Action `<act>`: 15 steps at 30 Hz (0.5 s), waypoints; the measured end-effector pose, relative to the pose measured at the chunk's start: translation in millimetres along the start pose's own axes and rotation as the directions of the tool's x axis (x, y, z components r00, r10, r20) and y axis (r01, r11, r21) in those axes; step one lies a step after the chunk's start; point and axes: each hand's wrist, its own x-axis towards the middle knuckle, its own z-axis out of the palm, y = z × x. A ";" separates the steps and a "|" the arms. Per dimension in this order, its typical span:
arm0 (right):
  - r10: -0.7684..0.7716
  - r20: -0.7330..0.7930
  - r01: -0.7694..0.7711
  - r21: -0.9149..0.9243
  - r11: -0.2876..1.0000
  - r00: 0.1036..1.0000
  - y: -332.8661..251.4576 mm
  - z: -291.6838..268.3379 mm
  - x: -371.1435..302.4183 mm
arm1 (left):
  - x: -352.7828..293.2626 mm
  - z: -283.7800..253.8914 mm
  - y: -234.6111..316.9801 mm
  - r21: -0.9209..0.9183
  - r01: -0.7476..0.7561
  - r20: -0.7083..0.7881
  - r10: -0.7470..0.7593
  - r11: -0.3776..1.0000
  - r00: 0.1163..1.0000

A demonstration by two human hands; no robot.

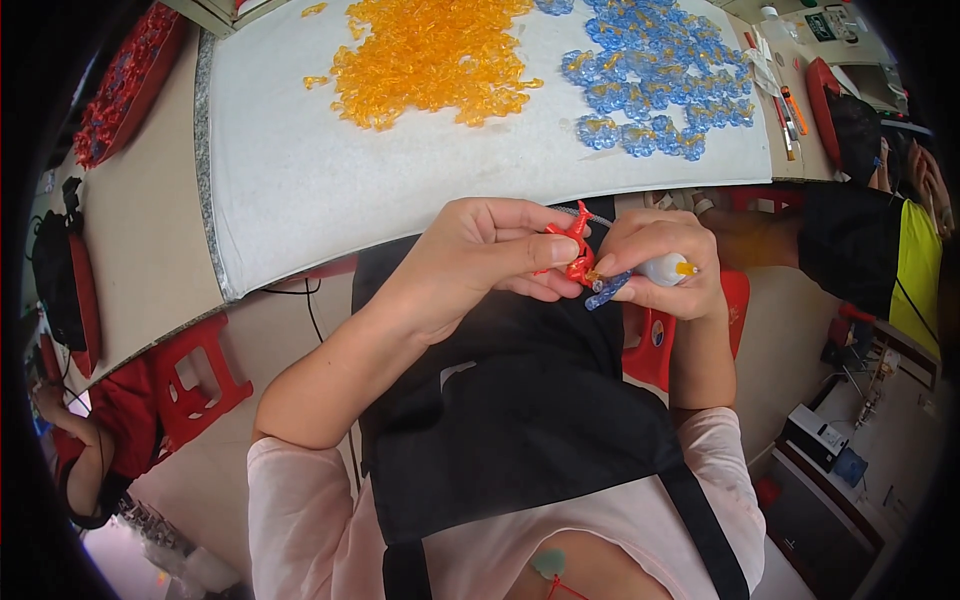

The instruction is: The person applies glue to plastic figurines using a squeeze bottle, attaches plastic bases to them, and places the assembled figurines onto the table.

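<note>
My left hand (478, 245) pinches a small glossy red plastic piece (580, 238) between thumb and fingers, above my lap at the table's near edge. My right hand (680, 242) meets it from the other side. Within its closed fingers is a small white bottle (658, 270) with a yellow tip pointing right. A clear blue plastic piece (606, 292) also sits at the right fingertips, with a small amber bit (595, 277) beside it. The blue and amber parts are close against the red piece; whether they are joined I cannot tell.
On the white-covered table (270, 170) lie a heap of orange pieces (430, 60) and a spread of blue pieces (650, 80). A red tray (130, 95) of red pieces stands far left. An orange cutter (795, 110) lies at right. Other people sit at both sides.
</note>
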 end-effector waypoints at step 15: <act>-0.131 0.033 0.135 -0.134 0.982 0.991 2.1 0.7 0.6 | -1.8 2.6 5.7 0.068 0.026 -0.043 -0.023 0.997 0.999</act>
